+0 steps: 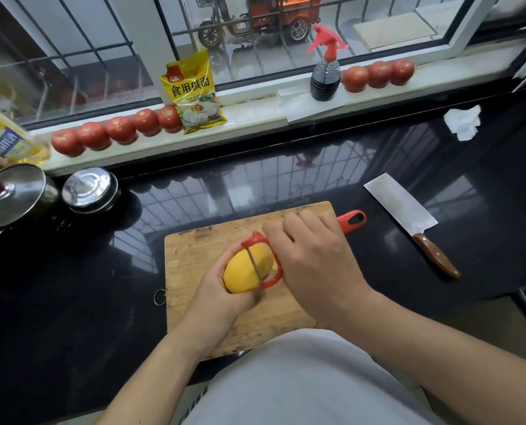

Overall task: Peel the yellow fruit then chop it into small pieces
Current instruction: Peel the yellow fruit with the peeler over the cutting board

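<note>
The left hand (221, 289) holds a yellow mango (244, 271) above the wooden cutting board (194, 256), its grip wrapped around the fruit's lower end from beneath, thumb and fingers curled against the skin. The right hand (313, 256) has its grip closed around a red Y-shaped peeler (266, 262), whose handle end with its hanging hole juts out past the knuckles toward the right. The peeler's metal blade lies across the middle of the mango, touching the skin, with the red fork arms reaching over either side of the fruit. A small strip of paler yellow shows just beside the blade on the right side of the mango.

The board lies on a glossy black surface (286, 179), close to the person's body, with a metal ring at its left edge. A cleaver (409, 216) with a broad steel blade and a brown wooden handle rests flat on the surface well apart to the right of the board. At far left stand a pot with a glass lid (10, 194) and, just beside it, a smaller round tin with a shiny lid (88, 188). A crumpled white tissue (464, 121) lies at the far right.

Along the window sill (255, 118) sit two rows of tomatoes (120, 130), a yellow food packet (194, 90) leaning against the window frame, and a dark spray bottle (326, 69) with a red trigger. A bottle of cooking oil (7, 136) stands at the left end.
</note>
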Demonstrator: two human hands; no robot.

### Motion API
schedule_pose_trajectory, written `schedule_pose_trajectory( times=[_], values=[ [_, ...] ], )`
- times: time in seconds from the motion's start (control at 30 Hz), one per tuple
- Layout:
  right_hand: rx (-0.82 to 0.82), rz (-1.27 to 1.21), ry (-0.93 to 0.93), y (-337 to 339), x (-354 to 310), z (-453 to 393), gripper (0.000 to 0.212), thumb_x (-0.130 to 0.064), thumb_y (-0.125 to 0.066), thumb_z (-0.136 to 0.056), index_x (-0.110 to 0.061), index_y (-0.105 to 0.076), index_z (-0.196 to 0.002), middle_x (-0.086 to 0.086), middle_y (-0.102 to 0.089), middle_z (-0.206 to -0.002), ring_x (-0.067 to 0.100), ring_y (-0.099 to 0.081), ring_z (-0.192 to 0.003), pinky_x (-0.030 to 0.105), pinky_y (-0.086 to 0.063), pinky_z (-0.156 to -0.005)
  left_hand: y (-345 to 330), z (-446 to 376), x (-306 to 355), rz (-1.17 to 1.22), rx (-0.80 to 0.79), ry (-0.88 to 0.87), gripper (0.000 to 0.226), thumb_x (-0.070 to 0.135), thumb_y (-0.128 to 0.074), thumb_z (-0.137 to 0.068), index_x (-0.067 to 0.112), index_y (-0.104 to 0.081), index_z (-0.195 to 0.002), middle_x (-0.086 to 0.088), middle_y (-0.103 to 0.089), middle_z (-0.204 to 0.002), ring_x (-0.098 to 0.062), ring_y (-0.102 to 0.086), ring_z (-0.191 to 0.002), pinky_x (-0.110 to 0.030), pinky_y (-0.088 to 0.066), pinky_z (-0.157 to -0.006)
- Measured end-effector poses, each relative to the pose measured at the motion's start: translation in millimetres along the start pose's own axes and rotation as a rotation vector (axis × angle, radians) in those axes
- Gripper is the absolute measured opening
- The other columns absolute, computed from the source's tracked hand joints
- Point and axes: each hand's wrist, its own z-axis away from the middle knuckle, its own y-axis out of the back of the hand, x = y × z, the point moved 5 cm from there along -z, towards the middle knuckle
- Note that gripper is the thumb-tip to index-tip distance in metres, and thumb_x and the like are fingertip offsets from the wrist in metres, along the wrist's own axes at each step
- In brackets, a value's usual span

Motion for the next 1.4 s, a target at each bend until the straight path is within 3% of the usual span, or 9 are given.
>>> schedule_pose_trajectory(
  times=[0.17, 0.27, 0.43, 0.57, 0.63, 0.73, 1.03, 1.27, 1.4],
  values=[
    [-0.063, 0.041, -0.046, -22, 21, 7, 0.015, -0.005, -0.056, -0.094, -0.013, -0.066, -0.101, 0.003, -0.053, -0.078, 0.024, -0.046, -0.073, 0.037, -0.034, -0.070, -4, 2, 5, 0.024, -0.009, -0.010, 0.080, -0.007, -0.077, -0.067, 0.036, -0.066, -0.134, -0.004, -0.067, -0.132, -0.031, -0.066, -0.117, -0.041, -0.054, -0.094],
    [-0.185, 0.114, -0.130, -48, 50, 14, 0.012, -0.005, -0.060, -0.092, -0.014, -0.065, -0.098, 0.004, -0.055, -0.081, 0.026, -0.045, -0.075, 0.037, -0.031, -0.069, -4, 4, 1, 0.176, -0.003, 0.012, 0.078, -0.006, -0.083, -0.065, 0.030, -0.068, -0.132, -0.011, -0.064, -0.131, -0.037, -0.066, -0.120, -0.038, -0.055, -0.100],
    [-0.334, 0.198, -0.210, -58, 67, 26, 0.017, -0.004, -0.062, -0.087, -0.017, -0.060, -0.098, 0.002, -0.055, -0.085, 0.024, -0.045, -0.077, 0.038, -0.039, -0.070, -8, 5, 2, 0.479, -0.042, 0.077, 0.094, 0.004, -0.098, -0.057, 0.024, -0.061, -0.141, -0.020, -0.067, -0.121, -0.048, -0.064, -0.120, -0.049, -0.055, -0.102],
    [-0.223, 0.154, -0.164, -34, 48, 18, 0.010, -0.007, -0.057, -0.092, -0.016, -0.060, -0.096, 0.002, -0.054, -0.083, 0.024, -0.044, -0.075, 0.037, -0.035, -0.069, -13, 4, 3, 0.646, 0.014, 0.152, 0.074, 0.039, -0.090, -0.076, 0.023, -0.062, -0.142, -0.019, -0.068, -0.122, -0.043, -0.066, -0.113, -0.051, -0.057, -0.100],
    [-0.160, 0.117, -0.131, -20, 34, 10, 0.008, -0.010, -0.057, -0.094, -0.017, -0.060, -0.095, 0.002, -0.053, -0.081, 0.024, -0.044, -0.074, 0.037, -0.032, -0.068, -18, 2, 4, 0.613, 0.088, 0.163, 0.054, 0.043, -0.068, -0.094, 0.021, -0.060, -0.143, -0.017, -0.067, -0.125, -0.037, -0.067, -0.111, -0.047, -0.057, -0.099],
    [-0.094, 0.047, -0.073, -5, 6, 3, 0.009, -0.009, -0.055, -0.092, -0.017, -0.059, -0.093, 0.002, -0.051, -0.079, 0.024, -0.044, -0.074, 0.038, -0.034, -0.069, -27, 2, 5, 0.562, 0.148, 0.174, 0.056, 0.046, -0.050, -0.101, 0.013, -0.054, -0.146, -0.017, -0.065, -0.138, -0.028, -0.066, -0.117, -0.044, -0.053, -0.102],
    [-0.092, 0.041, -0.072, -13, 0, 3, 0.016, -0.009, -0.041, -0.096, -0.014, -0.057, -0.094, 0.005, -0.053, -0.081, 0.027, -0.047, -0.075, 0.042, -0.038, -0.071, -35, 10, 9, 0.557, 0.297, 0.200, 0.049, 0.044, -0.050, -0.103, 0.004, -0.068, -0.125, -0.020, -0.074, -0.118, -0.027, -0.074, -0.103, -0.041, -0.064, -0.079],
    [-0.137, 0.168, -0.167, -30, 43, 13, 0.026, -0.001, -0.035, -0.090, -0.012, -0.058, -0.086, 0.006, -0.049, -0.076, 0.025, -0.036, -0.070, 0.038, -0.022, -0.066, -23, 19, 14, 0.580, 0.414, 0.147, 0.053, 0.045, -0.053, -0.100, -0.004, -0.056, -0.122, -0.032, -0.072, -0.114, -0.045, -0.072, -0.103, -0.051, -0.060, -0.092],
    [-0.149, 0.206, -0.252, -30, 64, 16, 0.017, 0.004, -0.053, -0.084, -0.013, -0.054, -0.085, 0.005, -0.049, -0.077, 0.024, -0.034, -0.070, 0.038, -0.028, -0.064, -16, 18, 17, 0.613, 0.461, 0.149, 0.051, 0.047, -0.047, -0.105, 0.001, -0.056, -0.125, -0.033, -0.070, -0.119, -0.047, -0.066, -0.118, -0.052, -0.053, -0.103]
  ],
)
